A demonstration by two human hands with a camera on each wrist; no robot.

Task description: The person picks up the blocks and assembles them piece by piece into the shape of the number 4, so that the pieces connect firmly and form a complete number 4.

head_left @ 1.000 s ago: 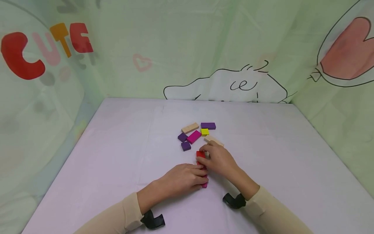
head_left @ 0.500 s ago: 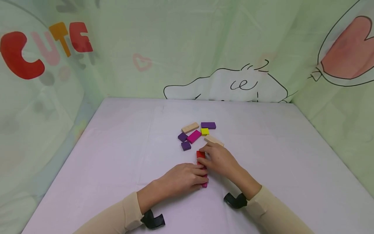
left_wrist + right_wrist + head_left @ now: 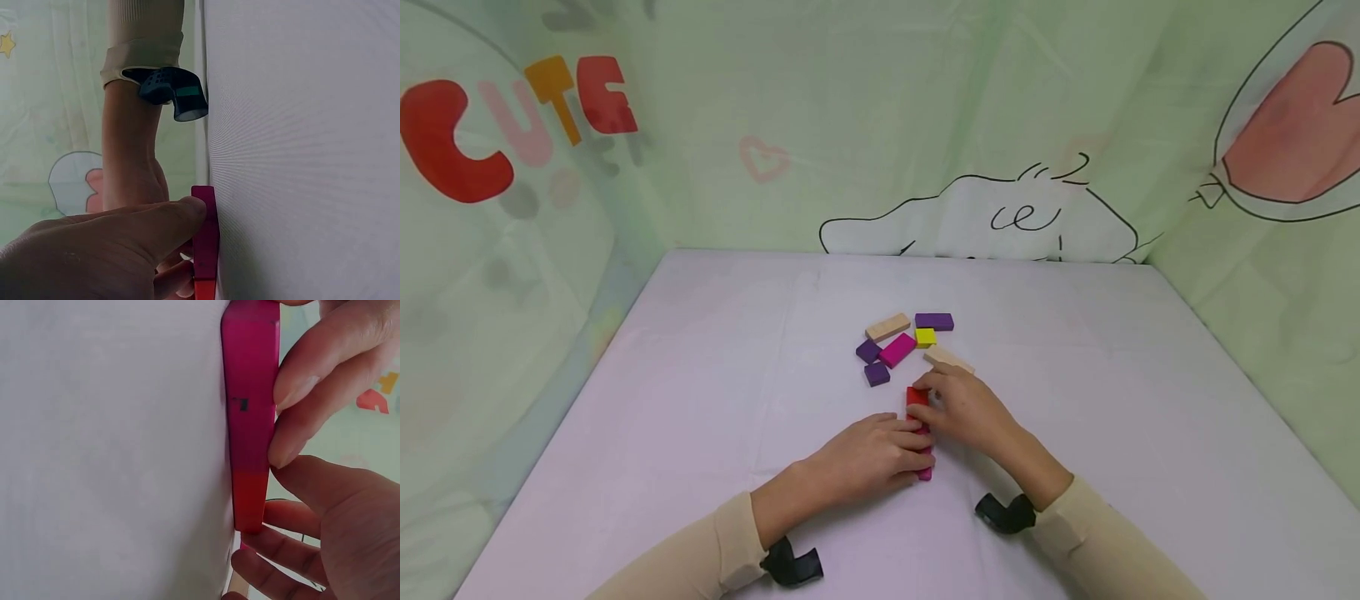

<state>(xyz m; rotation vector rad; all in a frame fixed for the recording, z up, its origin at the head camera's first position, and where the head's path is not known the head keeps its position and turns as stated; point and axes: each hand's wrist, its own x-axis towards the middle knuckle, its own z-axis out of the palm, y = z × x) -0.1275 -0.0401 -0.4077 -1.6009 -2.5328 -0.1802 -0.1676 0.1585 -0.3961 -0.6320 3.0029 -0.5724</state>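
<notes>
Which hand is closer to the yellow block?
Right. The right hand is close, on the person's side of the yellow block; the left hand is farther back, at the red-and-magenta block row.

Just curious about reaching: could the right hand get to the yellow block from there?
Probably yes: the yellow block lies uncovered beyond the right hand, though that hand must likely first release the red block.

Room far-L of red block [image 3: 917, 395], but R hand [image 3: 967, 410] blocks its R side, w/ gap to pale block [image 3: 942, 356] unclear.
</notes>
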